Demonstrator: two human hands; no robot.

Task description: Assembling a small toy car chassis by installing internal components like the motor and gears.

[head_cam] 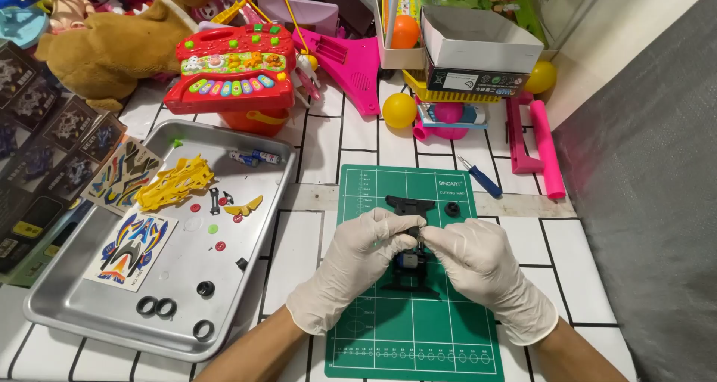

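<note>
Both my hands, in white gloves, meet over the middle of the green cutting mat (418, 330). My left hand (357, 266) comes in from the near left, fingers curled, fingertips pressed together on the black toy car chassis (409, 277). My right hand (482, 266) comes in from the near right, thumb and forefinger pinched on the same chassis at its middle, where a small silver-blue motor (408, 261) shows between my fingertips. The chassis lies lengthwise, near to far, on the mat; its far end (410, 204) sticks out beyond my fingers, its near end rests on the mat.

A small black wheel (452, 209) sits on the mat just right of the far end, apart from it. A blue-handled screwdriver (479, 176) lies off the mat, far right, on the white tiled table (560, 262).

Left of the mat, a metal tray (112, 318) holds a yellow car body shell (174, 182), a sticker sheet (131, 249), two batteries (254, 158), small red and green parts, and black tyres (157, 306) near its near edge.

Far side is crowded: red toy keyboard (231, 67), brown plush toy (123, 46), pink toy guitar (351, 64), open white box (478, 46), yellow ball (399, 110).
</note>
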